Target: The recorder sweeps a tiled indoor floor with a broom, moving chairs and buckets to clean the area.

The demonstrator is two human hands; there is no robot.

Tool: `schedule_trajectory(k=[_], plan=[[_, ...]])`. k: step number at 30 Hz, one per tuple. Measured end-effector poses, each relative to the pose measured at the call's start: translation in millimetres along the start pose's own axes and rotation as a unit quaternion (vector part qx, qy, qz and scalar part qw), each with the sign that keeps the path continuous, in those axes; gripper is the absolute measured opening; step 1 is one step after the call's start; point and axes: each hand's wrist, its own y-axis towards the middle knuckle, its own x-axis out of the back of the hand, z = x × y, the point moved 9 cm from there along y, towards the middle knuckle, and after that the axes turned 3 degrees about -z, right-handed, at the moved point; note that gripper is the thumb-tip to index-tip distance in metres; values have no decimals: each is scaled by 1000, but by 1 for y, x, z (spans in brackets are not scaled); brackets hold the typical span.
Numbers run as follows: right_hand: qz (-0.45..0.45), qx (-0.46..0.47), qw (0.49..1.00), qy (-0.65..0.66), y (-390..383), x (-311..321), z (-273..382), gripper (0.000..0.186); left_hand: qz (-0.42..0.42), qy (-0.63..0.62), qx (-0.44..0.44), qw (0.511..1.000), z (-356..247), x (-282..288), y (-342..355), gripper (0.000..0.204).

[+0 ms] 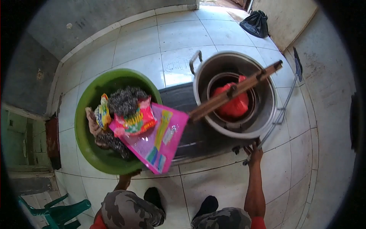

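A dark, flat metal stove [179,133] with black knobs lies across the middle, loaded at both ends. My right hand [254,153] is closed around its near right edge. My left hand [129,179] grips low at the near left, its fingers partly covered by a green basin [85,152]. Inside the basin are dark steel-wool scrubbers [127,100], a red-and-pink packet [135,120], a yellow-white packet [103,114] and a pink pouch [167,137] hanging over the rim. A large metal pot [267,118] holds a smaller pot [212,84] with a red plastic bag [232,105].
A wooden strip with dark hooks [236,89] lies across the pot. Along the pot's right side runs a thin grey rod or hose [289,93]. A black bag [255,23] sits on the far tiles, and a green plastic chair [63,212] at lower left. Walls border both sides.
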Motion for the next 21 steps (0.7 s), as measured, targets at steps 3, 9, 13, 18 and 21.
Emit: schedule_trajectory(k=[3,9,13,18,21], plan=[[13,-26,999,20,18,-29,-16,55,-18,170,-182,968,-48,-4,67,63],[36,-4,999,29,22,-41,-11,52,-149,-117,33,981,-49,-3,72,55],[55,35,997,46,20,-52,-12,49,-157,-80,4,984,-45,12,89,54],[91,72,991,69,26,-69,-17,44,-136,-95,-64,984,-60,25,116,55],[54,73,992,82,24,-79,-23,37,-143,-90,-102,980,-70,33,135,58]])
